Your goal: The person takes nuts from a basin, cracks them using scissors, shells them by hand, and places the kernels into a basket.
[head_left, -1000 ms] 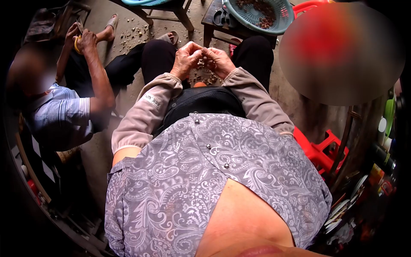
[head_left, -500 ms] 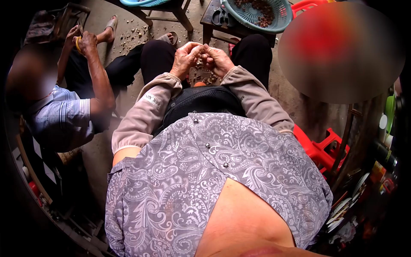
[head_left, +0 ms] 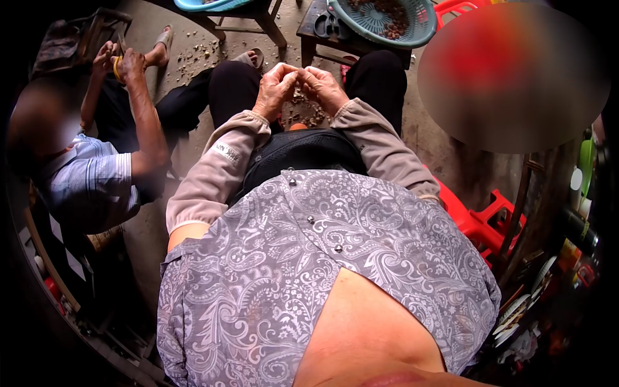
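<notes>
fragments [head_left: 314, 117] beneath left hand [head_left: 275, 92], right hand [head_left: 326, 89]; sleeve label [head_left: 225, 152] (illegible)

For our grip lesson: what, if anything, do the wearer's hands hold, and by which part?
The left hand and right hand are close together; whether anything is held, or where, cannot be told.

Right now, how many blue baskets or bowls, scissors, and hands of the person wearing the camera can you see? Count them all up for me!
Blue baskets or bowls: 2, a cut-off blue one at the top edge and a basket farther right
Scissors: 1
Camera wearer's hands: 2, left hand and right hand
Total: 5
</notes>
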Demonstrator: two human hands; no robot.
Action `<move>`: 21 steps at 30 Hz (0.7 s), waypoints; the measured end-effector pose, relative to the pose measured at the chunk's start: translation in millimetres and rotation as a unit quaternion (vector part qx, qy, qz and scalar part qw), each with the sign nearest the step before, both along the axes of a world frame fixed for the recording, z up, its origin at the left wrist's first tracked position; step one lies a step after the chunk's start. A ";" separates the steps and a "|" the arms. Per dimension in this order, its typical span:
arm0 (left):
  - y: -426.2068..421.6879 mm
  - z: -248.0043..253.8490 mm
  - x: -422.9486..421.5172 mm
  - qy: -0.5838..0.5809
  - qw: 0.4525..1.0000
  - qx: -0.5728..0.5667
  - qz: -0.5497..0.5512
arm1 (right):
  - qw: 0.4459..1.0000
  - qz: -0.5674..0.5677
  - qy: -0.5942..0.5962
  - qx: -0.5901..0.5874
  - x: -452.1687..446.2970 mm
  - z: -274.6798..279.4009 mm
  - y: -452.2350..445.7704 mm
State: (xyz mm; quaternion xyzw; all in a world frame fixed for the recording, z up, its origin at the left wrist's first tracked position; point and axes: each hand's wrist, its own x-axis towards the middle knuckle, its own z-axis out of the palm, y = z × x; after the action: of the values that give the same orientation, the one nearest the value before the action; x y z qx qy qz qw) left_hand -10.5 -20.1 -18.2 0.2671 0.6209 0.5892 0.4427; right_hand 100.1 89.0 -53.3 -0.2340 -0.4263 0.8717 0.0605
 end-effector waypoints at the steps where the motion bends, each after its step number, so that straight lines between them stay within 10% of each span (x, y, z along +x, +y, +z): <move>1: -0.7 -1.7 -1.5 -0.011 1.000 -0.004 0.002 | 1.000 0.007 0.003 0.018 -0.6 -0.9 -0.2; 10: 1.6 -17.8 -4.7 0.131 0.988 -0.071 0.049 | 0.982 0.007 -0.025 0.187 -5.3 -11.6 -8.9; 17: 7.5 -32.1 -3.3 0.156 0.978 -0.124 0.066 | 0.999 0.019 -0.045 0.017 -2.7 -3.2 -12.6; 21: 8.4 -27.4 -4.5 -0.076 0.993 -0.066 0.065 | 0.989 -0.008 -0.018 -0.147 -1.6 -4.0 -6.5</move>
State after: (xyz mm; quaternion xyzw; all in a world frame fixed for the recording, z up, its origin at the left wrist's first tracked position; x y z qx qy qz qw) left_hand -15.0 -11.7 -45.6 0.1508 0.6390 0.5932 0.4658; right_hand 98.5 82.5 -57.4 -0.2592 -0.2930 0.9200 0.0251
